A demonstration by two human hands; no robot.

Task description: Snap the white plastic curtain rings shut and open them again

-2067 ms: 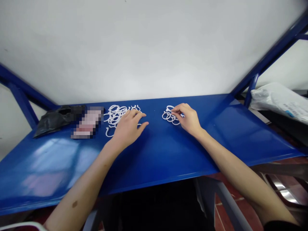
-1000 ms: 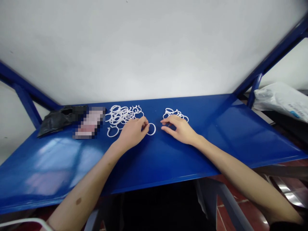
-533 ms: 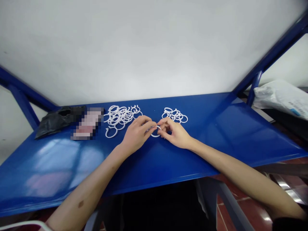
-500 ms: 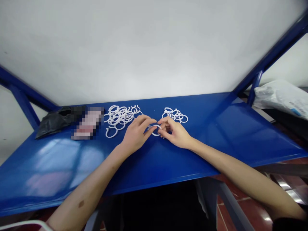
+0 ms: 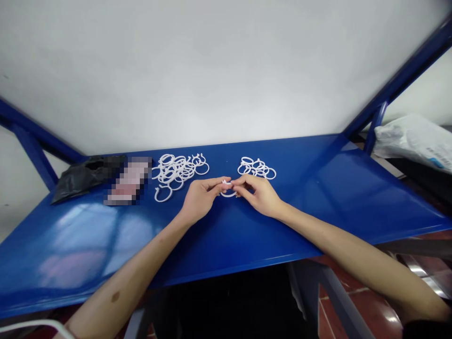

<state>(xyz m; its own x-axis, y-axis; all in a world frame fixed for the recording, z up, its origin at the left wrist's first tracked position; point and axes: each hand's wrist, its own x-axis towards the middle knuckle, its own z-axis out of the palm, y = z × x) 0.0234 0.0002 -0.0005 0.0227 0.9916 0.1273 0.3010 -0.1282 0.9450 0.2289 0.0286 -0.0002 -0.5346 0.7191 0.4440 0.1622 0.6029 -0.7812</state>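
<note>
My left hand [image 5: 201, 200] and my right hand [image 5: 258, 194] meet over the middle of the blue shelf [image 5: 318, 207]. Both pinch one white plastic ring [image 5: 228, 188] between thumb and fingers, held just above the surface. Behind my left hand lies a larger heap of white rings [image 5: 178, 170], several of them open-ended, with one loose ring [image 5: 163, 194] at its near edge. Behind my right hand sits a smaller cluster of white rings [image 5: 257, 168].
A crumpled black bag [image 5: 79, 176] and a blurred pinkish packet [image 5: 129, 181] lie at the shelf's back left. Blue frame struts [image 5: 395, 89] rise at both sides. A white plastic bag [image 5: 413, 141] rests on a surface to the right. A white wall stands behind.
My left hand drew one ring out of the left heap toward the middle. My right hand left the right cluster and came to meet it. Both now pinch that ring, lifted slightly.
</note>
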